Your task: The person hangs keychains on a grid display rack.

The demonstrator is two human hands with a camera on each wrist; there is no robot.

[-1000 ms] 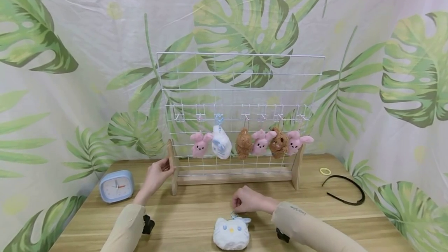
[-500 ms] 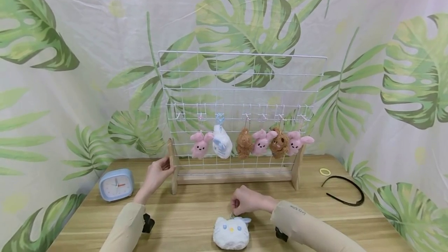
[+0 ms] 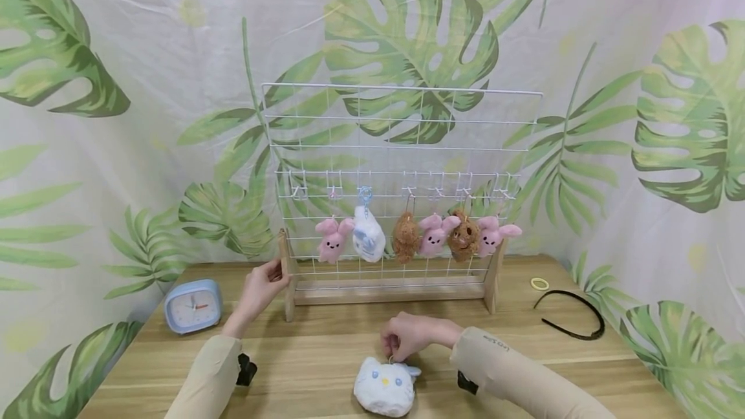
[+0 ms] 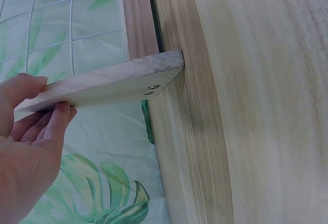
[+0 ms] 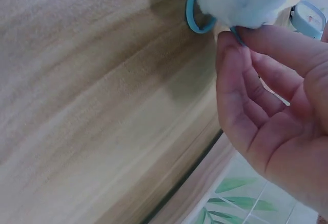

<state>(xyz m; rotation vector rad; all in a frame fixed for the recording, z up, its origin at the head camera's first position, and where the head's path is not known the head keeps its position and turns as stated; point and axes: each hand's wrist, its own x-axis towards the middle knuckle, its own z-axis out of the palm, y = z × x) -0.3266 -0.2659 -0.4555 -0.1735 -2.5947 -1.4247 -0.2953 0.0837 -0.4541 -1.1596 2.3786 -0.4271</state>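
My left hand [image 3: 264,286] holds the wooden side post [image 3: 286,302] of a white wire grid rack [image 3: 401,119]. In the left wrist view, the thumb lies on one face of that post [image 4: 118,83] and the fingers [image 4: 57,121] on the other. On the table in front, my right hand [image 3: 410,336] pinches a small blue loop [image 5: 237,35] on top of a white cat-face plush keychain [image 3: 385,388] with blue eyes and a yellow nose. A larger blue ring [image 5: 190,11] hangs beside the white fur [image 5: 246,1] in the right wrist view.
Pink bunny plushes [image 3: 333,240], brown plushes [image 3: 405,239] and a white-and-blue plush [image 3: 368,238] hang from hooks on the grid. A blue alarm clock [image 3: 194,306] stands at left. A black headband [image 3: 599,325] and a yellow ring [image 3: 539,284] lie at right.
The cat-face plush has tilted slightly, its right side lower, as the right hand shifted a little left at its top. The left hand stays on the post.
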